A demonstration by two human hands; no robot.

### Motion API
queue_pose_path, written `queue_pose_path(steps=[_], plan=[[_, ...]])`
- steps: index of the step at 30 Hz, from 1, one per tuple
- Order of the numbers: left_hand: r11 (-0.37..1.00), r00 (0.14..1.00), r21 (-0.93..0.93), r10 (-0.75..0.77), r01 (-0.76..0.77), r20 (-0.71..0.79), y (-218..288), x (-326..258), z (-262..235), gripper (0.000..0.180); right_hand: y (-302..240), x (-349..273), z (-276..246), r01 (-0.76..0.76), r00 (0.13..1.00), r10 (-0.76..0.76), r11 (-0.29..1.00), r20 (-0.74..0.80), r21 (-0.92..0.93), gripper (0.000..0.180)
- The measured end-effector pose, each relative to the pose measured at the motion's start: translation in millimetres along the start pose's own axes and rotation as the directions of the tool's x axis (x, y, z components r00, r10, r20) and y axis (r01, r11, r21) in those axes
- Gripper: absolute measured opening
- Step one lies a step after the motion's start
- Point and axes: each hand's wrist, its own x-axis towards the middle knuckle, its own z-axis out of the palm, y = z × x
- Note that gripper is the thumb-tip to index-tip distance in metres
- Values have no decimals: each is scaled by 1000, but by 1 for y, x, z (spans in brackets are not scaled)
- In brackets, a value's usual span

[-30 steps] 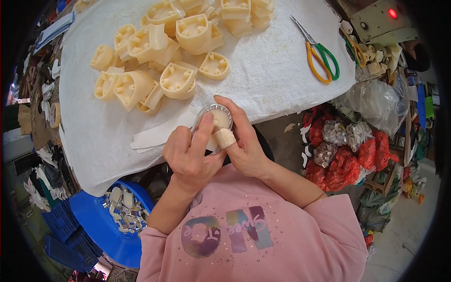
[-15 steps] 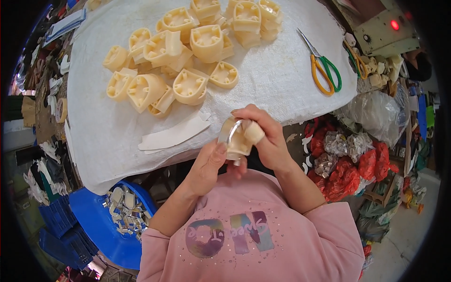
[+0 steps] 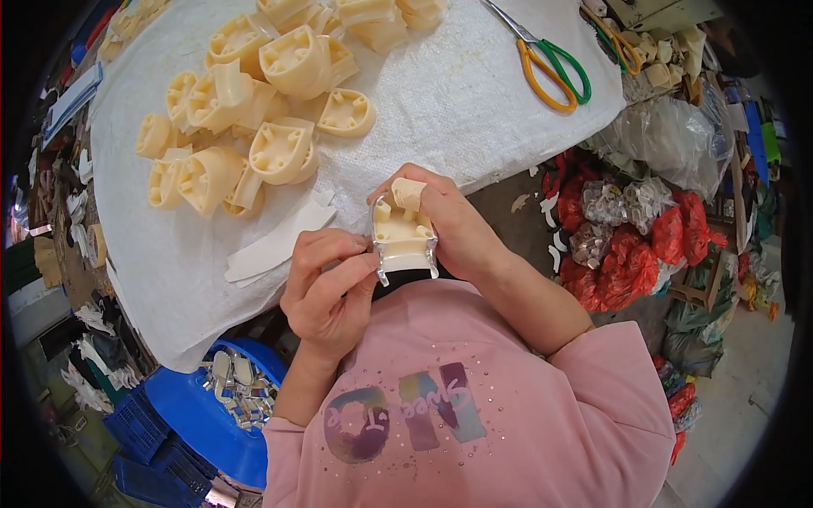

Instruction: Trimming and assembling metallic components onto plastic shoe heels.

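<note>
In my right hand (image 3: 453,224) I hold a cream plastic shoe heel (image 3: 402,230), its hollow, pegged side facing up. A cream wrapping (image 3: 410,195), seemingly on my right thumb, lies over the far edge of the heel. A shiny silver strip (image 3: 384,276) runs round the heel's outside, its ends sticking out at the near side. My left hand (image 3: 329,284) is closed in a pinch at the strip's left end. Beyond, several similar cream heels (image 3: 284,152) are heaped on the white-covered table (image 3: 449,110). Thin white sheet pieces (image 3: 279,241) lie near its front edge.
Scissors with orange and green handles (image 3: 549,74) lie at the table's right. A blue basin (image 3: 199,423) of silvery pieces stands lower left. Red plastic bags (image 3: 605,275) and clear bags (image 3: 669,135) crowd the right side.
The heel has been turned so its hollow side shows upward. My left hand has shifted left, from cupping it to pinching at its side. The view has moved a little, too.
</note>
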Motion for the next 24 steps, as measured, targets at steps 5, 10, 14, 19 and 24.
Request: queue_pose_path(steps=[5,10,14,19,24], plan=[[984,995,148,98,-96,-7,7,-1,-3,31,4,-1,1,5,999,-4,1000,34,-19,25],[981,984,100,158,-166,77,2,6,1,29,5,2,-5,-17,994,22,999,108,-48,24],[990,979,-37,142,-138,146,-1,12,7,26,-4,2,-3,-76,994,77,997,72,-16,21],[995,990,16,93,-95,104,-4,10,6,21,-3,4,-4,-79,997,77,991,-17,-108,33],[998,997,22,-65,66,-38,-6,7,-2,10,-2,-11,-16,546,801,-588,647,107,-531,25]])
